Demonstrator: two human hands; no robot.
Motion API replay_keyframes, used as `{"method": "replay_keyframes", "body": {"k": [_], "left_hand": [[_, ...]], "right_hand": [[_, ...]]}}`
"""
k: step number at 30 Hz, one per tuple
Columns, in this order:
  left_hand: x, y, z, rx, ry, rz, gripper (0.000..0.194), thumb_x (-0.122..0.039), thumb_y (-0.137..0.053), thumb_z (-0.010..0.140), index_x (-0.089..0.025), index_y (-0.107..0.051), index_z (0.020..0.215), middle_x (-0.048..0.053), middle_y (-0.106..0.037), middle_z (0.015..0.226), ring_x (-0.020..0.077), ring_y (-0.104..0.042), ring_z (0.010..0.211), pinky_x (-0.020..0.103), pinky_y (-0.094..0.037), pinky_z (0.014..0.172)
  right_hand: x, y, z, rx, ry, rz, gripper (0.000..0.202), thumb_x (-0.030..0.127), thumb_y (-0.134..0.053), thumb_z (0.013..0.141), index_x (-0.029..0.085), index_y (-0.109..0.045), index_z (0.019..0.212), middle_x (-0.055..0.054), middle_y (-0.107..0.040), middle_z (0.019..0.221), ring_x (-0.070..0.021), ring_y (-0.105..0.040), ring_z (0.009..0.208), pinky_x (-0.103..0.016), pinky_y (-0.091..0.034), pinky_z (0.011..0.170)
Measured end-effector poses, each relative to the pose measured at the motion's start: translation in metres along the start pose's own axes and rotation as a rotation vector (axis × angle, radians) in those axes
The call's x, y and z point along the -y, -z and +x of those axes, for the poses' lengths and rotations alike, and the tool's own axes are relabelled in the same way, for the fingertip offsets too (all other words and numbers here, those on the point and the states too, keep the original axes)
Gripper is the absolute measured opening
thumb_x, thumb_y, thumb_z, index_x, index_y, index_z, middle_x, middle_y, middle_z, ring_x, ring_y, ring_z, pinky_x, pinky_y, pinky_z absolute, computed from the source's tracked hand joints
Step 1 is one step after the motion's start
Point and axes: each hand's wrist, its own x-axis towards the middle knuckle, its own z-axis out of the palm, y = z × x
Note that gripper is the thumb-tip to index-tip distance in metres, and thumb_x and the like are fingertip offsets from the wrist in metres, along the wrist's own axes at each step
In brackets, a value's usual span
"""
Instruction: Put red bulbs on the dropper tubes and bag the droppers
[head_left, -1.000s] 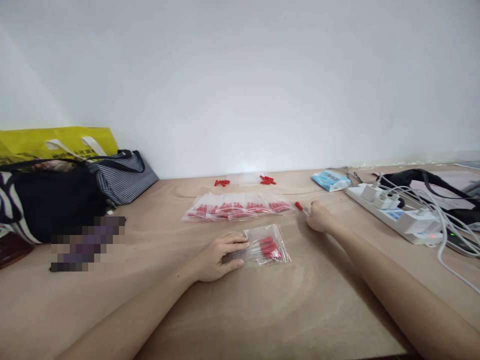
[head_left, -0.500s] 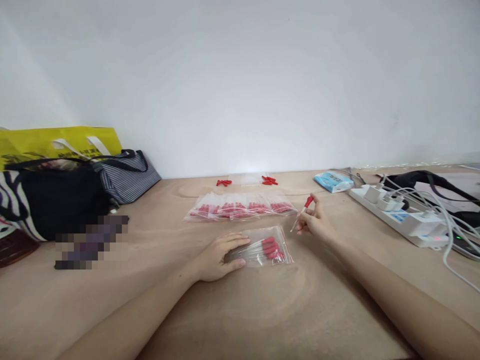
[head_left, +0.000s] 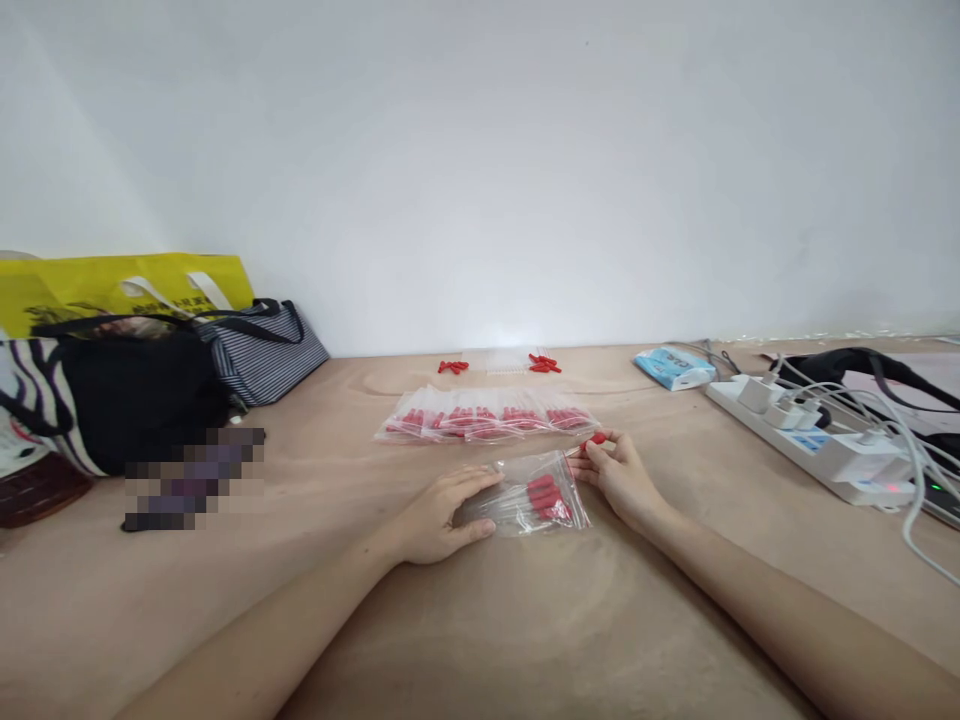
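Note:
A clear zip bag (head_left: 517,530) lies flat in front of me, its open-looking edge to the right. Inside are several droppers (head_left: 544,495) with red rubber bulbs and pale thin stems. My left hand (head_left: 442,515) rests on the bag's left end, fingers and thumb spread apart and touching the plastic. Between the thumb and fingers of my right hand (head_left: 619,475) is a single dropper (head_left: 597,439), pinched at its red bulb. Its stem points left over the bag's upper right corner; whether the tip is inside I cannot tell.
Filled zip bags (head_left: 480,418) overlap in a row behind. Two small piles of red bulbs (head_left: 453,368) lie near the wall beside clear plastic (head_left: 510,360). Right are a tissue pack (head_left: 675,368) and a power strip (head_left: 810,440) with cables; left, a striped bag (head_left: 262,350) and a black bag (head_left: 142,400).
My right hand has come down and left to the bag's right edge, and the dropper in it has tipped from upright towards level. My left hand stays on the bag.

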Motion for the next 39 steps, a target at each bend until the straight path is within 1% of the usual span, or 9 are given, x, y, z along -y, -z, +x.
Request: {"method": "replay_keyframes", "body": {"k": [10, 16, 22, 25, 27, 30, 34, 36, 39], "left_hand": [[-0.001, 0.000, 0.000, 0.006, 0.020, -0.008, 0.052, -0.036, -0.051, 0.080, -0.022, -0.037, 0.128, 0.007, -0.040, 0.132, 0.0234, -0.035, 0.122, 0.042, -0.029, 0.101], [0.001, -0.001, 0.000, 0.009, -0.009, -0.017, 0.051, -0.036, -0.051, 0.080, -0.025, -0.036, 0.128, 0.005, -0.040, 0.132, 0.0224, -0.034, 0.122, 0.040, -0.028, 0.101], [-0.001, 0.000, -0.001, -0.005, -0.024, -0.020, 0.049, -0.037, -0.051, 0.080, -0.025, -0.040, 0.126, 0.005, -0.042, 0.130, 0.0227, -0.035, 0.121, 0.039, -0.029, 0.100], [-0.003, 0.001, -0.001, -0.018, -0.044, -0.021, 0.049, -0.036, -0.052, 0.079, -0.022, -0.041, 0.125, 0.007, -0.045, 0.128, 0.0223, -0.038, 0.119, 0.039, -0.031, 0.099], [-0.003, 0.001, 0.000, -0.025, -0.080, -0.032, 0.048, -0.035, -0.053, 0.078, -0.022, -0.043, 0.123, 0.006, -0.047, 0.126, 0.0218, -0.040, 0.118, 0.038, -0.032, 0.099], [0.001, -0.001, 0.002, -0.101, -0.080, -0.028, 0.042, -0.030, -0.054, 0.078, -0.023, -0.047, 0.119, 0.005, -0.048, 0.125, 0.0212, -0.043, 0.114, 0.038, -0.035, 0.097], [0.015, -0.001, 0.006, -0.435, 0.082, 0.066, 0.026, -0.018, -0.048, 0.078, -0.018, -0.057, 0.102, 0.008, -0.054, 0.113, 0.0221, -0.050, 0.104, 0.040, -0.040, 0.091], [0.016, -0.002, 0.007, -0.531, 0.121, 0.076, 0.020, -0.018, -0.047, 0.078, -0.017, -0.059, 0.094, 0.007, -0.057, 0.102, 0.0216, -0.053, 0.097, 0.039, -0.043, 0.087], [0.006, -0.005, 0.005, -0.510, 0.080, 0.040, 0.018, -0.025, -0.050, 0.079, -0.017, -0.058, 0.093, 0.006, -0.057, 0.097, 0.0204, -0.055, 0.094, 0.036, -0.045, 0.084]], "right_hand": [[0.003, 0.006, -0.002, 0.215, -0.076, -0.379, 0.034, 0.040, -0.068, 0.056, 0.017, -0.049, 0.073, 0.007, -0.049, 0.046, -0.0046, -0.042, 0.036, -0.015, -0.027, 0.031], [0.004, 0.005, 0.005, 0.388, -0.081, -0.474, 0.037, 0.047, -0.065, 0.057, 0.014, -0.060, 0.072, 0.007, -0.045, 0.035, -0.0044, -0.035, 0.029, -0.017, -0.024, 0.030], [-0.008, -0.002, 0.012, 0.233, -0.012, -0.495, 0.031, 0.044, -0.063, 0.058, 0.014, -0.057, 0.062, 0.000, -0.058, 0.050, -0.0079, -0.045, 0.037, -0.021, -0.035, 0.035], [-0.016, -0.004, 0.015, 0.105, 0.126, -0.603, 0.027, 0.037, -0.066, 0.057, 0.016, -0.049, 0.058, 0.000, -0.056, 0.052, -0.0105, -0.049, 0.045, -0.022, -0.038, 0.041], [-0.015, -0.002, 0.016, 0.104, 0.207, -0.631, 0.026, 0.034, -0.066, 0.057, 0.018, -0.047, 0.066, 0.005, -0.051, 0.049, -0.0089, -0.046, 0.045, -0.020, -0.037, 0.043], [-0.003, 0.007, 0.014, 0.367, 0.162, -0.570, 0.029, 0.034, -0.062, 0.064, 0.019, -0.048, 0.083, 0.009, -0.046, 0.049, -0.0062, -0.040, 0.042, -0.018, -0.033, 0.041], [0.021, 0.029, 0.007, 0.821, -0.053, -0.612, 0.032, 0.036, -0.065, 0.062, 0.017, -0.055, 0.086, 0.006, -0.052, 0.060, -0.0051, -0.041, 0.045, -0.017, -0.032, 0.042], [0.029, 0.037, 0.004, 0.902, -0.052, -0.628, 0.037, 0.035, -0.068, 0.059, 0.018, -0.057, 0.089, 0.005, -0.052, 0.063, -0.0058, -0.043, 0.050, -0.018, -0.034, 0.046], [0.031, 0.036, 0.000, 0.884, 0.151, -0.754, 0.043, 0.037, -0.071, 0.057, 0.019, -0.058, 0.093, 0.006, -0.046, 0.064, -0.0067, -0.042, 0.054, -0.018, -0.034, 0.048]]}}
